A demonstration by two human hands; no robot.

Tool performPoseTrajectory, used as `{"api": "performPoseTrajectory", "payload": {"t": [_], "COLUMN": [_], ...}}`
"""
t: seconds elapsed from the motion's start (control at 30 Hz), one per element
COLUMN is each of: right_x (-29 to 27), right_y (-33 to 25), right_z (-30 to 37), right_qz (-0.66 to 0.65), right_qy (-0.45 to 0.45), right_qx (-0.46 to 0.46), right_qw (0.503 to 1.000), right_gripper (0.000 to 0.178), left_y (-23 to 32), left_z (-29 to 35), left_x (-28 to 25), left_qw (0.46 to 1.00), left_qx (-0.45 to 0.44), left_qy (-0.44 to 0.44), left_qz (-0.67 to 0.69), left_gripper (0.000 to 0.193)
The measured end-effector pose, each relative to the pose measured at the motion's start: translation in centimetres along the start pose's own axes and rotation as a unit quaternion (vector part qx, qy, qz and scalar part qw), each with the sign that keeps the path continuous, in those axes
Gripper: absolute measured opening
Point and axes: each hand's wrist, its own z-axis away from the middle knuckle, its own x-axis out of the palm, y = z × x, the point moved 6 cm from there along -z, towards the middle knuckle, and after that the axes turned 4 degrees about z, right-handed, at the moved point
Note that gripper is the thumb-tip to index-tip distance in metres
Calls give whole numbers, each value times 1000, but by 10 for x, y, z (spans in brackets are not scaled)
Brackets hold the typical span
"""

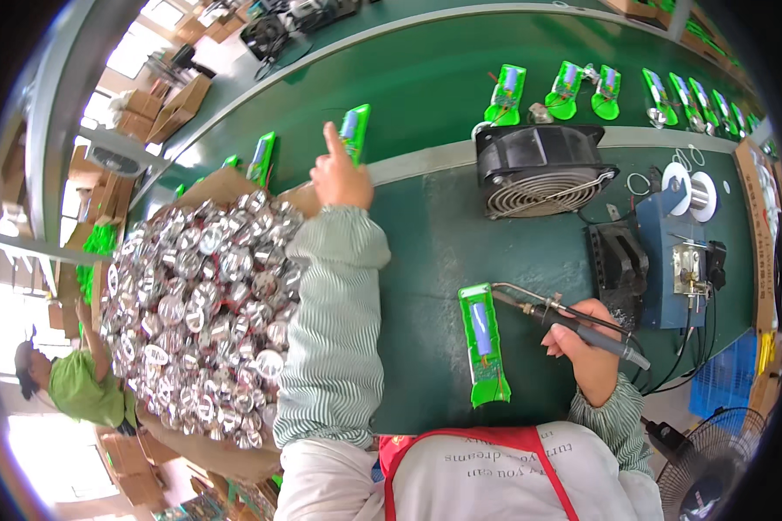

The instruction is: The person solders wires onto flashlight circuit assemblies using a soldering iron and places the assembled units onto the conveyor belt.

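Note:
My left hand (339, 176) is stretched far forward with the forefinger raised, and it holds or touches a green circuit board with a blue cell (354, 130) at the edge of the conveyor belt. My right hand (589, 343) grips a soldering iron (554, 314) whose tip points left toward another green board with a blue cell (483, 344) lying flat on the green bench in front of me. The iron's tip hovers just at that board's upper right corner.
A cardboard box heaped with several shiny metal reflector cups (200, 308) fills the left. A black fan (539, 169) faces me at the back. A blue solder stand with wire spool (682, 252) stands right. Several more green boards (565, 89) ride the belt. Another person (74, 382) works far left.

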Motion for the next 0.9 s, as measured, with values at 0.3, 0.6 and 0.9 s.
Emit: {"api": "performPoseTrajectory", "payload": {"t": [0.3, 0.6, 0.9], "right_x": [12, 24, 32], "right_y": [-6, -5, -8], "right_z": [18, 36, 48], "right_qz": [8, -23, -15], "right_qy": [-45, -84, -90], "right_qx": [-36, -39, -41], "right_qw": [998, 995, 995], "right_gripper": [14, 15, 16], "left_y": [15, 3, -93], "left_z": [210, 271, 110], "left_x": [-76, -90, -124], "left_qw": [994, 980, 992], "left_qx": [92, 113, 40], "left_qy": [-46, -101, 97], "left_qz": [28, 127, -72], "left_gripper": [66, 54, 44]}}
